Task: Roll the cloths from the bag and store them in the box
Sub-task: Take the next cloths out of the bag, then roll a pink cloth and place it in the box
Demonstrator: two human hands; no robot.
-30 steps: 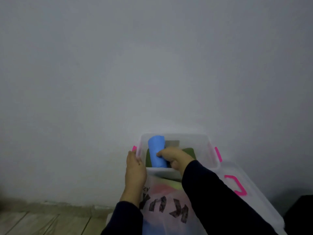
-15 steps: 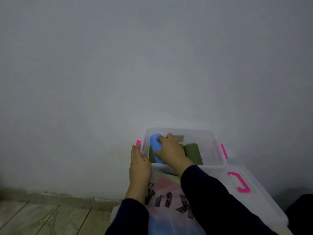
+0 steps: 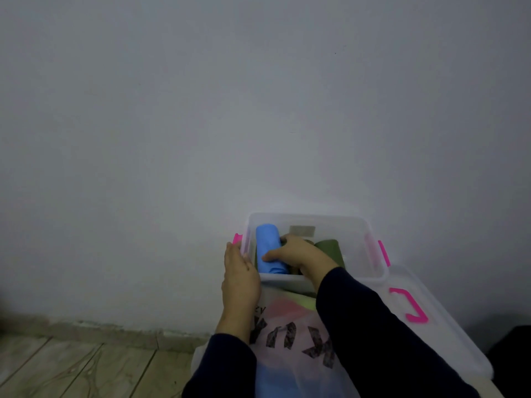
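A clear plastic box [image 3: 370, 228] with pink latches stands against the wall. A rolled blue cloth [image 3: 268, 244] lies inside along its left wall. My right hand [image 3: 298, 252] is inside the box, fingers wrapped on the roll's right side. A rolled dark green cloth [image 3: 327, 247] lies to the right of that hand. My left hand [image 3: 240, 278] rests flat against the box's left outer wall. A translucent plastic bag [image 3: 287, 334] with dark lettering sits in front of the box, with pink, yellow-green and blue cloth showing through it.
The box's clear lid [image 3: 431, 326] with a pink latch leans at the right, beside the box. A plain grey wall [image 3: 258, 110] rises behind everything. Wooden floorboards [image 3: 71, 369] show at the lower left. A dark object [image 3: 514, 349] sits at the far right edge.
The blue roll went from tilted up in my right hand to lying down along the box's left wall. My right hand shifted to the roll's right side. The left hand stayed on the box.
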